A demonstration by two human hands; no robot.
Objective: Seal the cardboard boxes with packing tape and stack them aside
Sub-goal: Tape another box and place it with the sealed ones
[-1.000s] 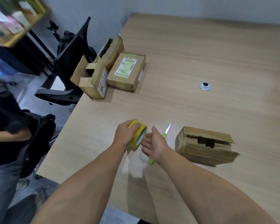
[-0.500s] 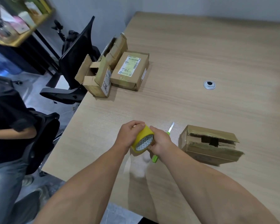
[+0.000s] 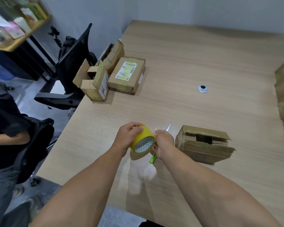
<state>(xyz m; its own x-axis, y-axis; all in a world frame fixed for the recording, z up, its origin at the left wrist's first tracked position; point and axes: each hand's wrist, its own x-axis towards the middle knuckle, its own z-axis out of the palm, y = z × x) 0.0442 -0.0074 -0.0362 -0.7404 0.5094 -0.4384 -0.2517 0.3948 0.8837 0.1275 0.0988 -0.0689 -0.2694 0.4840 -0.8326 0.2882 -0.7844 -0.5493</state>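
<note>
- Currently the left hand [image 3: 128, 138] grip is clamped round the yellow tape roll [image 3: 143, 141], held just above the desk [image 3: 187, 63] near its front edge.
- At the roll's loose end: right hand [image 3: 164, 145] grip, pinching it.
- Under the right hand, a green cutter [image 3: 153, 158] lies on the desk.
- Just right of the hands: unsealed box [image 3: 203, 148], flaps loose.
- Far left edge: labelled box [image 3: 126, 74] just beside an open box [image 3: 92, 84].

Bare arms, bare hands

We see our left forearm [image 3: 82, 185] and right forearm [image 3: 208, 189] uncovered all the way from the bottom edge of the view to the wrists, and our left hand [image 3: 127, 138] and right hand [image 3: 165, 145] are bare too. A dark strip [image 3: 152, 224] low between the arms may be clothing; we cannot tell.
</note>
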